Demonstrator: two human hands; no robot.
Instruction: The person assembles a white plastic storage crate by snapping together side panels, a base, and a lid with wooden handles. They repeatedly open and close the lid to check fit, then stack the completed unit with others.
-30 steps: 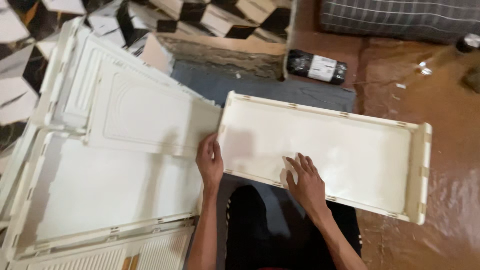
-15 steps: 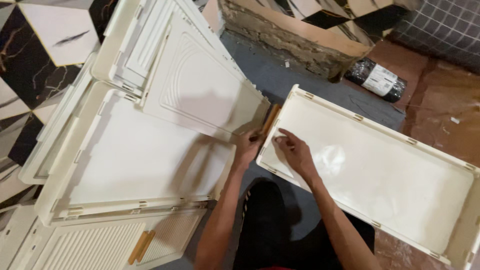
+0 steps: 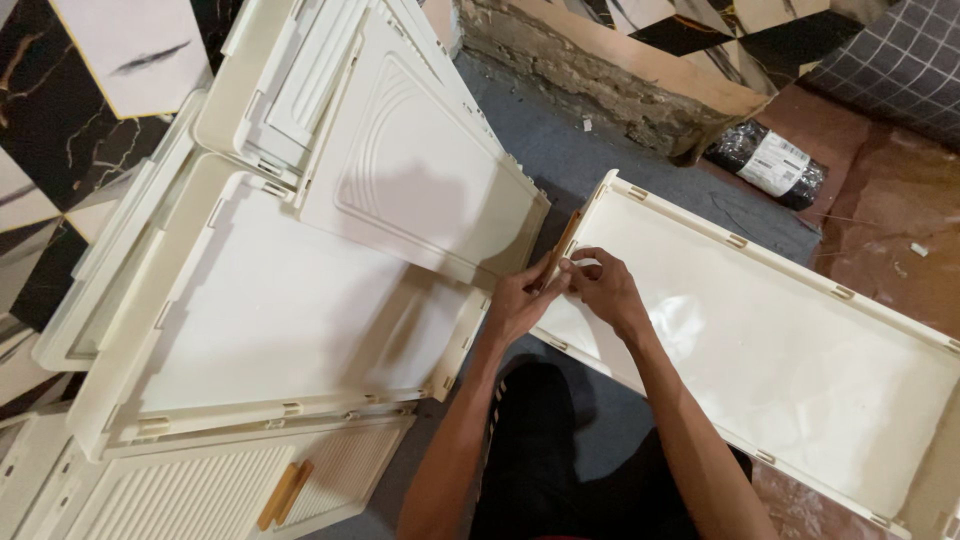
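Left hand (image 3: 520,298) and right hand (image 3: 603,287) pinch a brown strip (image 3: 560,249) at the cream tray (image 3: 800,370) edge.

Two bare forearms come up from the bottom edge of the view, both uncovered from the elbow down, with no sleeve, cuff, watch, band or glove showing. The left hand (image 3: 518,300) and the right hand (image 3: 602,288) are bare too, with no ring to be made out on the fingers that show. The fingernails look short and plain, though they are small in the view. Between and under the arms lies dark clothing (image 3: 545,450), black or close to it, smooth and without a clear pattern, covering the lap and legs. A faint pale mark sits near its upper left edge, too small to tell what it is.
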